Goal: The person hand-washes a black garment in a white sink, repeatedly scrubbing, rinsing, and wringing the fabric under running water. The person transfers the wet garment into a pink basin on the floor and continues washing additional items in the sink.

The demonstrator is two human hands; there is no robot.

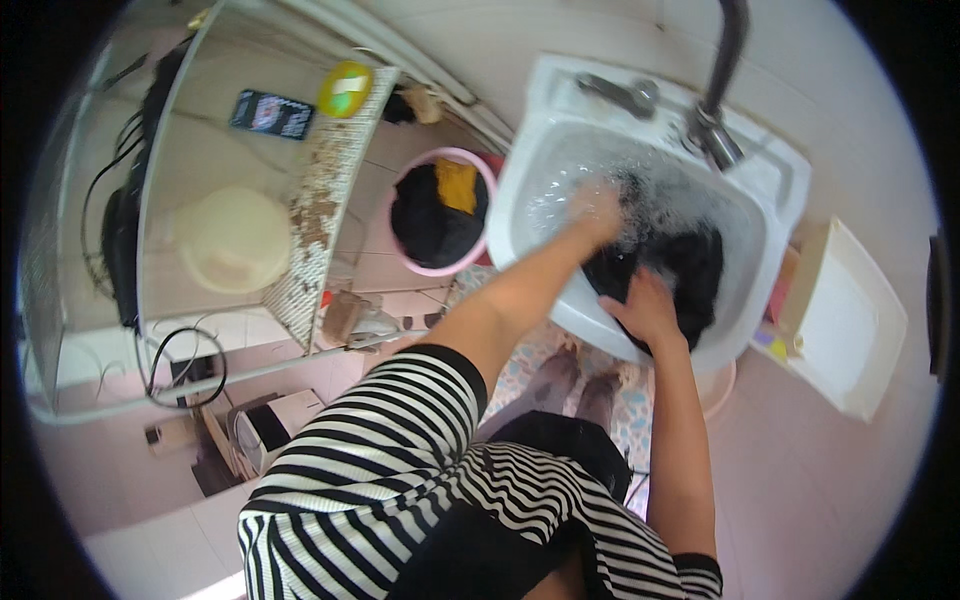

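Black cloth point(697, 270), wet and bunched, lies in the water of a white washbasin point(735, 340). My right hand point(650, 308) grips the cloth near the basin's front edge, with its thumb out to the left. Farther back and to the left, my left hand point(597, 212) is in the splashing water at the cloth's edge. It is smeared by motion, and its fingers cannot be made out. A grey metal faucet point(712, 135) rises behind the basin, and its spout points down over the back right rim.
A pink tub point(428, 268) with black and yellow cloth stands left of the basin. Farther left, a glass-sided shelf holds a yellow bowl point(346, 90) and a dark packet point(272, 114). A white tray-like container point(848, 318) is at the right, against the wall.
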